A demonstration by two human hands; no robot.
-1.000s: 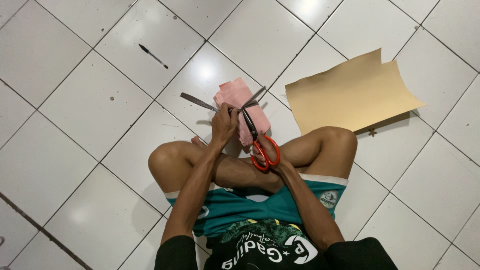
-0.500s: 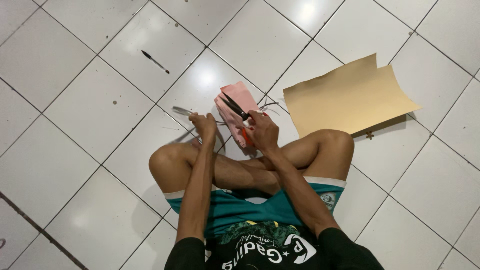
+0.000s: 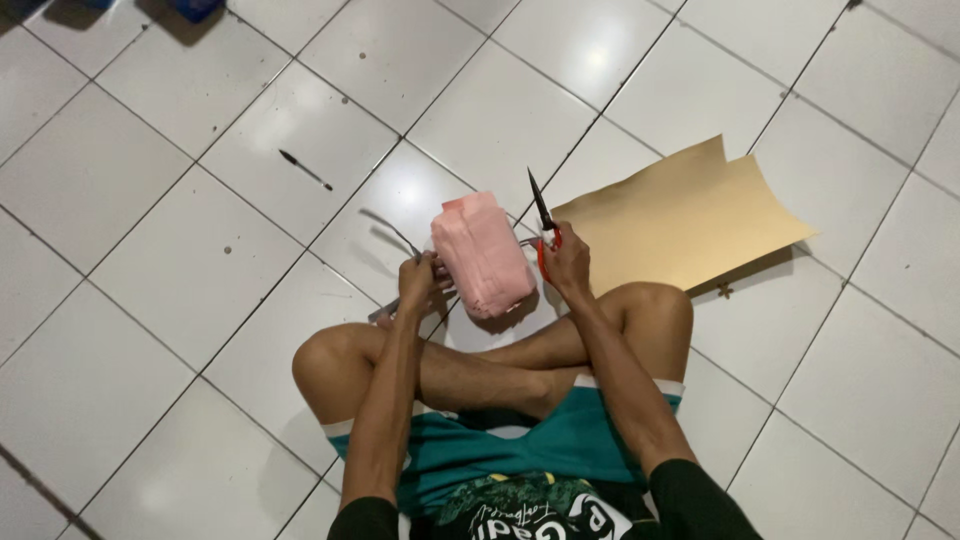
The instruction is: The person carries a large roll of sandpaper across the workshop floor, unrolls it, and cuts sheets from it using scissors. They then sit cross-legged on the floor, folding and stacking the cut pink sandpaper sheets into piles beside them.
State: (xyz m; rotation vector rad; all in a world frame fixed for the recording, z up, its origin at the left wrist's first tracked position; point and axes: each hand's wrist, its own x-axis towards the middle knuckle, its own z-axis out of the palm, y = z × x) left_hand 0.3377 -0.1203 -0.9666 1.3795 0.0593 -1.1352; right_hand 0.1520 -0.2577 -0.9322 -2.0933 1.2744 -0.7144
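The pink folded bundle point(image 3: 482, 254) sits between both hands above the tiled floor point(image 3: 150, 250) — left hand point(image 3: 418, 281) fingers pinch its lower edge, right hand point(image 3: 566, 262) fingers grip red-handled scissors point(image 3: 543, 222), blades closed — pointing away, just beside it.

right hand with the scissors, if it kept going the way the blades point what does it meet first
Probably nothing: the right hand holds the scissors tips-up, pointing across bare white floor tiles. The tan paper sheet lies off to the side; depth is unclear.
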